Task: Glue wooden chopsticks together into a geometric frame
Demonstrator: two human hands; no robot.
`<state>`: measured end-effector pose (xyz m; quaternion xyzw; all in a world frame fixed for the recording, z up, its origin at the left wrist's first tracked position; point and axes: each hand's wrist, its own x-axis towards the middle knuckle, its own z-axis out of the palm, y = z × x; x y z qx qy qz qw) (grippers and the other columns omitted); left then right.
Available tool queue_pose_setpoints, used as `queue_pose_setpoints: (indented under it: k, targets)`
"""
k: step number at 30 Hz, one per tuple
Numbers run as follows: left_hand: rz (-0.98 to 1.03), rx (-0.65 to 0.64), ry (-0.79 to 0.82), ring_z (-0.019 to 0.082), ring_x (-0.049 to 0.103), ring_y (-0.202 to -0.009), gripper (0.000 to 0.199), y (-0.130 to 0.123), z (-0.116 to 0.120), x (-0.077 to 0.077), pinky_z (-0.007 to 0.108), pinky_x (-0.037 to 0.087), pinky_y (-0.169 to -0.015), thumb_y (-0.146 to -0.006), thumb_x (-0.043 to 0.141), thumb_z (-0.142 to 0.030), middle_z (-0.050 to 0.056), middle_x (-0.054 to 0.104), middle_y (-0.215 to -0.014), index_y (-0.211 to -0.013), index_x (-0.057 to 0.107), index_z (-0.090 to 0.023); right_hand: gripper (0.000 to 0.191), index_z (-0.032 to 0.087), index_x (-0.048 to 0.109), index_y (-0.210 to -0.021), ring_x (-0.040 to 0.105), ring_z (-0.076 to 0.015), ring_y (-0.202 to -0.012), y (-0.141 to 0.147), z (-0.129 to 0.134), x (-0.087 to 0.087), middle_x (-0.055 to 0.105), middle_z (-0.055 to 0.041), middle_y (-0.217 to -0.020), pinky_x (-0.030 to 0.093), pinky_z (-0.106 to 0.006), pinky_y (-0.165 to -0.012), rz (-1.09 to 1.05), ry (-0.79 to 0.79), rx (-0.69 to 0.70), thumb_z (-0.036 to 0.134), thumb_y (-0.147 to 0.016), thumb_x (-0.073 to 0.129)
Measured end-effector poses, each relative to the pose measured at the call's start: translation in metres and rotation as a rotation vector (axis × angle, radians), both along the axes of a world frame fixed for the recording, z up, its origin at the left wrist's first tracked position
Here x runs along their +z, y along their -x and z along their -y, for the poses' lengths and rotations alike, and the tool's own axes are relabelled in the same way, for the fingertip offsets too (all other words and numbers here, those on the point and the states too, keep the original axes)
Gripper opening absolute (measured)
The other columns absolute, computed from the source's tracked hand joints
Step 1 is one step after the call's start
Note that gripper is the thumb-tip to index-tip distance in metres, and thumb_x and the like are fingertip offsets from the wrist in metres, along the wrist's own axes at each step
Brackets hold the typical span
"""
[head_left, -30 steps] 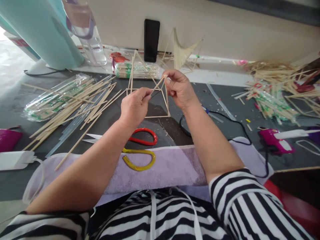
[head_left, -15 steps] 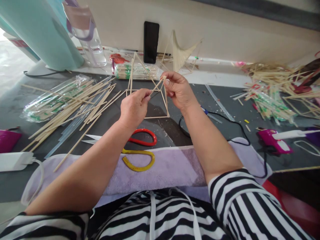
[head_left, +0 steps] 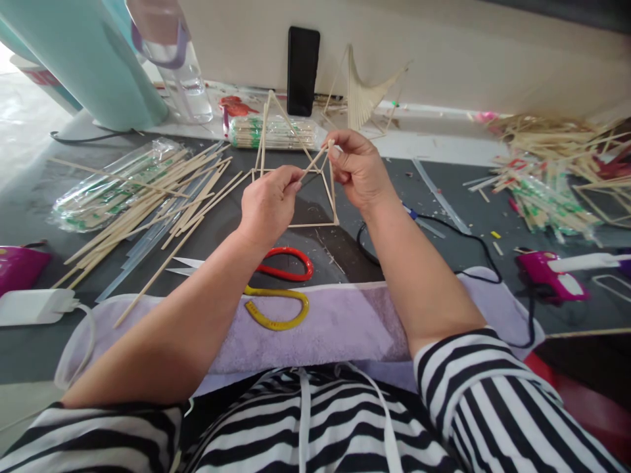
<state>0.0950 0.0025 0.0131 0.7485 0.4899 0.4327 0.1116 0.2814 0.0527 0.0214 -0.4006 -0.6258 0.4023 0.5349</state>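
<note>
A thin, straight pale-wood stick is being pinched by the left hand, thumb against fingers; its far end is being clamped at an upper corner of an angular pale-wood frame by the right hand. Below the grips, the frame is being supported by the dark grey table.

Stick frame | pale, peaked | on table | slanted stick apparently touching it

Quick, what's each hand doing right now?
Left hand: closed, pinching a thin stick.
Right hand: closed, pinching the top corner of the stick frame.
</note>
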Motion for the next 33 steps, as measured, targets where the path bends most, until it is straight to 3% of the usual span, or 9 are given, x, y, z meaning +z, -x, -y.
queue_pose_setpoints:
  k: [10, 20, 33]
  targets:
    - [0.010, 0.000, 0.009, 0.016, 0.065, -0.086, 0.023, 0.0000, 0.0001, -0.0001, 0.028, 0.046, -0.082, -0.086, 0.056, -0.018, 0.000, 0.074, -0.092, -0.099, 0.073, -0.025, 0.048, 0.024, 0.059, -0.091, 0.051, -0.0044, -0.056, 0.0012, 0.0004, 0.0013, 0.057, 0.0038, -0.082, 0.035, -0.017, -0.041, -0.008, -0.024, 0.011, 0.068, -0.073, 0.068]
    - [0.011, 0.005, 0.010, 0.016, 0.065, -0.084, 0.023, 0.0007, -0.0005, -0.0002, 0.028, 0.046, -0.081, -0.085, 0.056, -0.018, 0.000, 0.074, -0.091, -0.099, 0.072, -0.027, 0.041, 0.026, 0.060, -0.094, 0.055, -0.0069, -0.062, 0.0003, 0.0021, 0.0012, 0.060, 0.0027, -0.089, 0.041, -0.019, -0.046, -0.011, -0.012, 0.020, 0.062, -0.077, 0.068]
    - [-0.008, 0.011, -0.007, 0.017, 0.066, -0.086, 0.023, 0.0008, 0.0008, 0.0003, 0.028, 0.047, -0.081, -0.086, 0.056, -0.019, -0.001, 0.074, -0.092, -0.100, 0.072, -0.028, 0.046, 0.027, 0.062, -0.099, 0.056, -0.0101, -0.062, -0.0031, 0.0033, 0.0028, 0.055, 0.0029, -0.076, 0.044, -0.023, -0.048, 0.034, -0.016, 0.049, 0.068, -0.077, 0.065]
